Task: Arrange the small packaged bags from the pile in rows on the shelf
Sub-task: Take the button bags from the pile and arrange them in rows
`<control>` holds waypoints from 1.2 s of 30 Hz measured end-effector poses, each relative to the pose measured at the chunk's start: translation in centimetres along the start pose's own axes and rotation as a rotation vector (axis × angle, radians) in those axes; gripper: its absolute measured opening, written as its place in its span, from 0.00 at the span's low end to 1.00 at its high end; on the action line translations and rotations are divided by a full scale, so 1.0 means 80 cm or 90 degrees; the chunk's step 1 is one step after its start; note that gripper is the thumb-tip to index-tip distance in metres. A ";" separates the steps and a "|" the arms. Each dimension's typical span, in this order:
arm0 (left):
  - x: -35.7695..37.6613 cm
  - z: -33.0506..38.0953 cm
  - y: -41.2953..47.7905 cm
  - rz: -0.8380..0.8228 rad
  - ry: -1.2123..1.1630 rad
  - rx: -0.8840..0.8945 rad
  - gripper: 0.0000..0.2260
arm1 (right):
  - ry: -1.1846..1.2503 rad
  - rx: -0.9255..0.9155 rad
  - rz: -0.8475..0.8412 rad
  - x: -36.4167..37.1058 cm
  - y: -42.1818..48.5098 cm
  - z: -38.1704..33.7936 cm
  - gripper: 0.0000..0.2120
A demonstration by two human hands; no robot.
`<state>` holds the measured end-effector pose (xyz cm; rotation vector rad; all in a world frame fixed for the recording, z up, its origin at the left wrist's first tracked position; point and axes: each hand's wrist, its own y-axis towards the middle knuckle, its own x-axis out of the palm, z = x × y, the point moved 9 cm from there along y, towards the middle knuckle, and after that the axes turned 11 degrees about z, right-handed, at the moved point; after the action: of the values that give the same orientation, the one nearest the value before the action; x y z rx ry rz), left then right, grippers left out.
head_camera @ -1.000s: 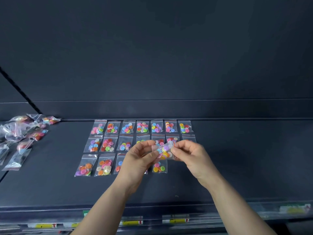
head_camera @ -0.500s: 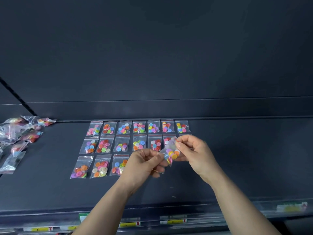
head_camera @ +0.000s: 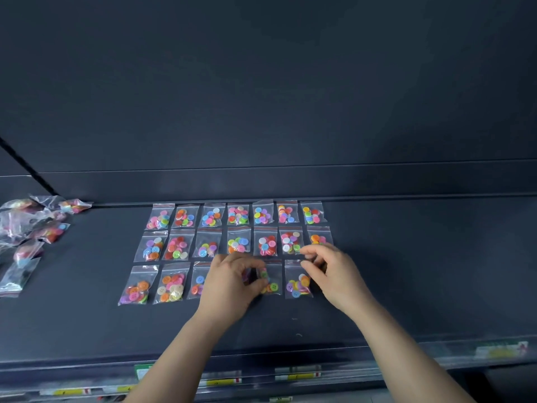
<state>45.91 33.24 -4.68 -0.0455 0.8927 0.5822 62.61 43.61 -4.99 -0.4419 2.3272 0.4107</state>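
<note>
Left hand (head_camera: 232,283) — button bag (head_camera: 265,275) in grip

Fourth front-row slot hidden under the left hand (head_camera: 232,282), along with the right side of the third bag (head_camera: 199,282). Only a narrow colourful sliver showing of the pinched bag (head_camera: 264,274) between thumb and curled fingers; contents unclear. Right hand (head_camera: 331,274) blurred, so impossible to tell whether touching or pinching the sixth bag (head_camera: 297,282). Lower part of the last middle-row bag (head_camera: 319,237) behind those fingers. Pile of bags (head_camera: 29,228) smeared, cut by the left edge. Shelf-edge labels (head_camera: 220,381) too blurred to read. Forearms (head_camera: 174,353) cut by the bottom edge.
</note>
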 end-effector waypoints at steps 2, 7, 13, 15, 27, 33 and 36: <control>0.002 0.004 0.000 0.023 0.041 0.049 0.13 | -0.012 -0.030 0.028 -0.008 -0.006 0.000 0.09; 0.013 0.007 0.000 0.014 0.076 0.096 0.16 | -0.017 -0.078 -0.018 0.004 -0.028 0.004 0.11; 0.017 0.003 -0.001 0.012 0.090 0.105 0.15 | -0.025 -0.095 -0.018 0.007 -0.027 0.006 0.14; 0.018 0.004 -0.001 0.009 0.092 0.104 0.15 | -0.031 -0.095 -0.011 0.009 -0.025 0.006 0.13; -0.023 -0.010 0.000 0.054 -0.125 -0.069 0.10 | 0.076 0.002 0.104 -0.013 -0.009 -0.012 0.11; -0.128 -0.079 -0.015 0.254 -0.394 -0.292 0.02 | 0.233 0.043 0.063 0.037 0.022 -0.091 0.10; -0.187 -0.132 -0.037 0.348 -0.396 -0.336 0.02 | 0.265 0.058 -0.002 0.084 0.028 -0.136 0.10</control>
<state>32.49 21.01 -0.87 -0.0917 0.1146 1.2518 50.56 39.85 -1.89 -0.5272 2.7321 0.2241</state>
